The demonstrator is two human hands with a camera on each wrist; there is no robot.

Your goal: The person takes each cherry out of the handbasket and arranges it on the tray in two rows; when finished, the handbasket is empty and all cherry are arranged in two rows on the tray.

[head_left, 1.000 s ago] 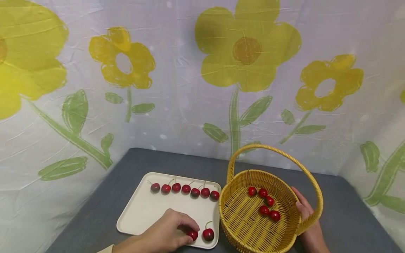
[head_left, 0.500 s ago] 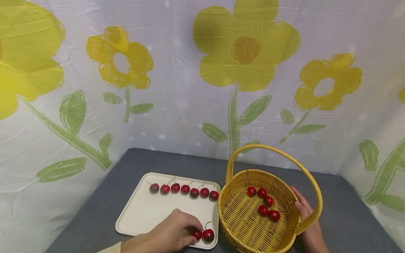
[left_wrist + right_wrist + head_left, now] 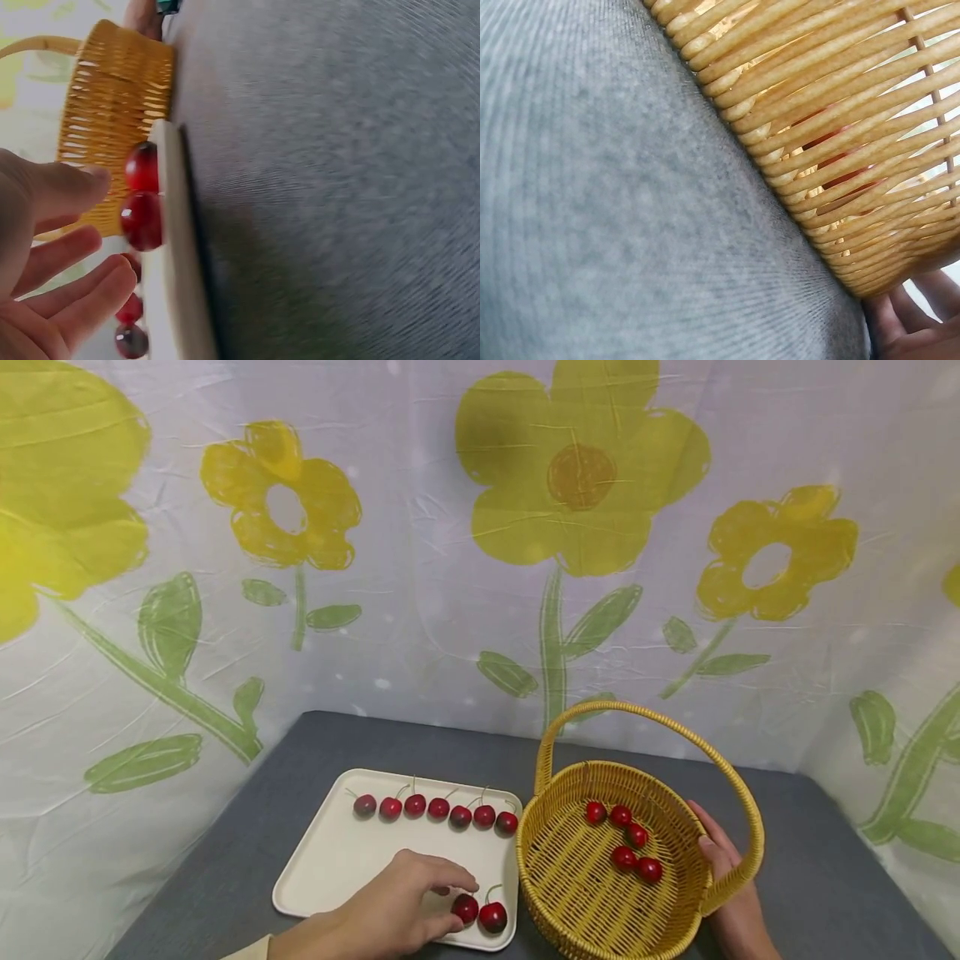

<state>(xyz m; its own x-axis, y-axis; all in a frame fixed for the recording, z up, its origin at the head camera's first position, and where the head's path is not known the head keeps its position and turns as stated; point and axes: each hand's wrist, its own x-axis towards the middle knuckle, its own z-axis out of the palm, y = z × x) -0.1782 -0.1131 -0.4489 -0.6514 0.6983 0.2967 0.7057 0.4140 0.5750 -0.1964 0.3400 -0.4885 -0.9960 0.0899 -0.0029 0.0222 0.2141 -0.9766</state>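
My left hand (image 3: 397,902) is over the near right part of the cream tray (image 3: 352,860), its thumb and fingers parted beside a cherry (image 3: 465,908). The left wrist view shows a gap between the fingertips and that cherry (image 3: 141,221). Right against it sits another cherry (image 3: 492,917), its green stem pointing up. My right hand (image 3: 735,893) grips the right side of the yellow wicker basket (image 3: 525,860), thumb at the rim and fingers along the outer wall. Several cherries (image 3: 623,859) lie inside the basket.
Several stemmed cherries (image 3: 438,808) form a row along the tray's far edge. The basket's tall arched handle (image 3: 645,708) rises over its opening, and its left side meets the tray's right edge. Beneath is a dark grey tabletop (image 3: 247,827), with a flower-printed curtain (image 3: 420,610) behind.
My left hand slid a cherry right until it sat beside the one with the upright stem, then let go and spread its fingers. My right hand stayed on the basket.
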